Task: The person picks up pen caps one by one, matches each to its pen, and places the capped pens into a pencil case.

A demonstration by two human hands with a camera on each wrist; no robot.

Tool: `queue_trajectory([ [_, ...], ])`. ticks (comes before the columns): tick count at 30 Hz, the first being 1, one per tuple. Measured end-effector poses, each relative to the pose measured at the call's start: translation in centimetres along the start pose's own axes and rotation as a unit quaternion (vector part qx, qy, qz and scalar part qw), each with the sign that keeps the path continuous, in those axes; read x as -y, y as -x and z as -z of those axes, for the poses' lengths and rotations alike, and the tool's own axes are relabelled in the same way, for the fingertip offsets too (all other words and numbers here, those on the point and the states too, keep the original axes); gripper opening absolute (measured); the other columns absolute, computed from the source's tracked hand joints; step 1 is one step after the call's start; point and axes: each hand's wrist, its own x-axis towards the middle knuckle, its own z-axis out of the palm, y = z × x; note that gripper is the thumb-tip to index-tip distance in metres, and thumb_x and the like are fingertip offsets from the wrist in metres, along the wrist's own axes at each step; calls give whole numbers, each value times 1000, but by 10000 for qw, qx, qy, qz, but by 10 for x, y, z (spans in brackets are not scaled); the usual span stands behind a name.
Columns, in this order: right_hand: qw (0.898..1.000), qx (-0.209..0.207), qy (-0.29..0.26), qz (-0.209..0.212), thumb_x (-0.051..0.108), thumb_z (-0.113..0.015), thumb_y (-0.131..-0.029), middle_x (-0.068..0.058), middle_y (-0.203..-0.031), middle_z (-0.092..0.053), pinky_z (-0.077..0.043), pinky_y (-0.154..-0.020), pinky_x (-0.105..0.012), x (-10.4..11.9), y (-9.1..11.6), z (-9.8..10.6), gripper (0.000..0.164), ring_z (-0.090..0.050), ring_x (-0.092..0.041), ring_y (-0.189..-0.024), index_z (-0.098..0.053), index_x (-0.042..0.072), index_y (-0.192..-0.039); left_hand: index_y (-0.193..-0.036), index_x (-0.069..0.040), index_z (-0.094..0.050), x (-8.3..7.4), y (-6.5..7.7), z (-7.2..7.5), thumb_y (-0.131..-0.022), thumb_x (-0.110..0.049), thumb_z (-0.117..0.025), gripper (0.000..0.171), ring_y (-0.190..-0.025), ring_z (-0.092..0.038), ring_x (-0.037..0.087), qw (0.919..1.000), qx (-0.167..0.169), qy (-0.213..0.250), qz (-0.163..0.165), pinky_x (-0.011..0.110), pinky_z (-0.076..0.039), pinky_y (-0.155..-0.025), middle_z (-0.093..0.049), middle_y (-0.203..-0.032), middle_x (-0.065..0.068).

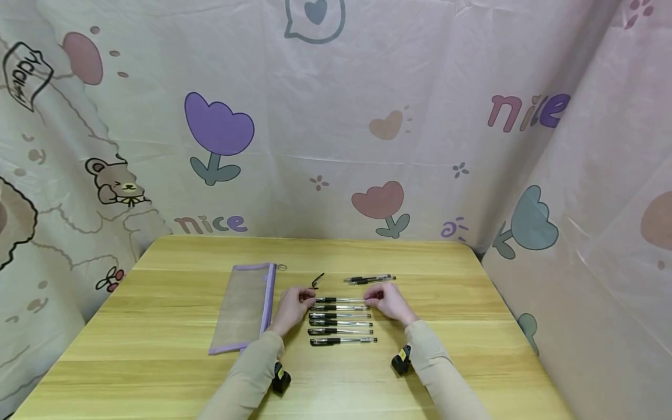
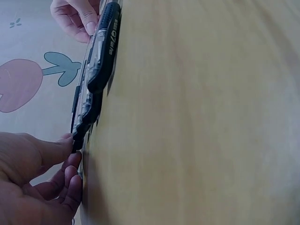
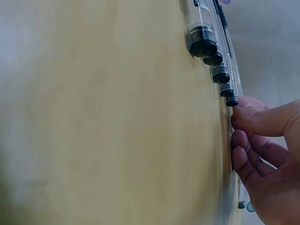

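Head view: a slim black-and-clear plastic pen (image 1: 329, 300) is being pinched at both ends, its dark end by a bare left hand (image 1: 293, 307) and its clear end by a bare right hand (image 1: 387, 299), just beyond five similar black-and-clear plastic pens (image 1: 341, 323) that are being supported by a pale yellow wood-grain counter (image 1: 157, 303). The relation judged to matter most is being set by the pinched pen's long axis, which is being held left to right, straight between the hands and nearly parallel to the five, with the closest of them just beside it on the near side. Neither hand is being favoured as the nearer, since one end is being gripped by each. Thumb and fingertips are being pressed together at each end; whether the pen is being raised off the counter cannot be told. Both forearms, covered by beige sleeves (image 1: 252, 361), are being extended forward and angled inward, the hands being turned towards each other. Left of the left hand, a see-through mesh pouch with lilac trim (image 1: 244, 306) is being partly overlapped by the left arm. Beyond the right hand, two more dark-and-clear pens (image 1: 367, 281) are being left close together, slightly slanted.
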Motion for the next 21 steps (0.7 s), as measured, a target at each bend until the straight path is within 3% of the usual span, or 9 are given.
queue_trajectory([
  [12,9998,133,-84,-126,1,-76,-83,-10,-91,-77,-53,-70,-20,0,0,0,10,-63,-10,-77,-77,4,-92,-97,0,-76,0,0,0,-88,-1,-73,10,-81,-65,19,9998,-126,-80,-101,32,-54,-74,-76,-103,15],
  [21,9994,182,-119,-257,1,-76,-83,-11,-93,-77,-53,-72,-21,-1,0,0,11,-63,-10,-79,-78,5,-94,-98,0,-76,1,0,0,-89,-2,-73,11,-81,-64,18,10000,-62,-22,-19,33,-54,-75,-76,-98,14],
])
